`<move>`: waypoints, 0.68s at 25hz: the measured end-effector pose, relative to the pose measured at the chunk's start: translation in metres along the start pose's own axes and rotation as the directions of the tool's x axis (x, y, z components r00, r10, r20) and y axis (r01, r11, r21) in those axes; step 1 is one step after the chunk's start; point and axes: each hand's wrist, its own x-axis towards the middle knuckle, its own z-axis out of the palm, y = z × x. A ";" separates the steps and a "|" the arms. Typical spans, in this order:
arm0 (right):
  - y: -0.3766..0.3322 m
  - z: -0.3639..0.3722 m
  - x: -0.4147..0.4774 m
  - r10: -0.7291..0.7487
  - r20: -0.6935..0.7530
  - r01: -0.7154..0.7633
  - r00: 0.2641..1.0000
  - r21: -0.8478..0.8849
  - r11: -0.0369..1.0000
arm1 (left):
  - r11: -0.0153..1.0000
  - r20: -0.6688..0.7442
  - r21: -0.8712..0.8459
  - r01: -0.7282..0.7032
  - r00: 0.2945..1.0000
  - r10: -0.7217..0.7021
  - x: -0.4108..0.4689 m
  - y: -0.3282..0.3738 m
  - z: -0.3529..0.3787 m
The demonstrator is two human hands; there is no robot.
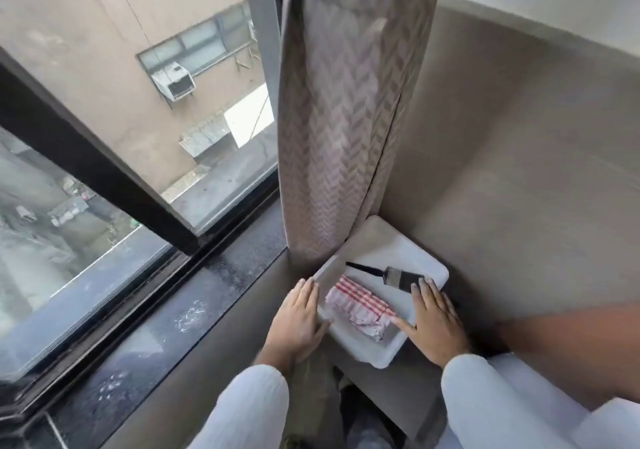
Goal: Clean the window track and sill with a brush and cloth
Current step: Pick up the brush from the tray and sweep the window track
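A white tray sits low in the corner under the curtain. On it lie a black-handled paintbrush and a folded red-and-white checked cloth. My left hand rests flat against the tray's left edge, fingers together. On the tray's right edge lies my right hand, its thumb touching the cloth and its fingertips near the brush bristles. Neither hand holds the brush or the cloth. The dark dusty sill and the black window track run diagonally to the left.
A patterned beige curtain hangs down to the tray's far end. A black sash frame crosses the glass. A beige wall closes the right side. White marks spot the sill. My white sleeves fill the bottom.
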 end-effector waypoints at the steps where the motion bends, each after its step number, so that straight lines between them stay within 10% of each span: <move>1: 0.009 0.011 0.000 0.029 0.008 -0.029 1.000 0.017 0.999 | 1.000 0.060 0.005 0.017 0.998 -0.017 -0.001 0.006 0.009; 8: 0.029 0.042 0.001 0.009 0.028 -0.008 1.000 -0.008 1.000 | 0.969 -0.110 -0.092 -0.229 0.970 0.219 0.094 0.016 0.035; 17: 0.039 0.054 -0.001 -0.016 -0.053 0.016 0.998 0.005 1.000 | 0.930 0.270 0.074 -0.360 0.905 0.328 0.203 0.063 0.038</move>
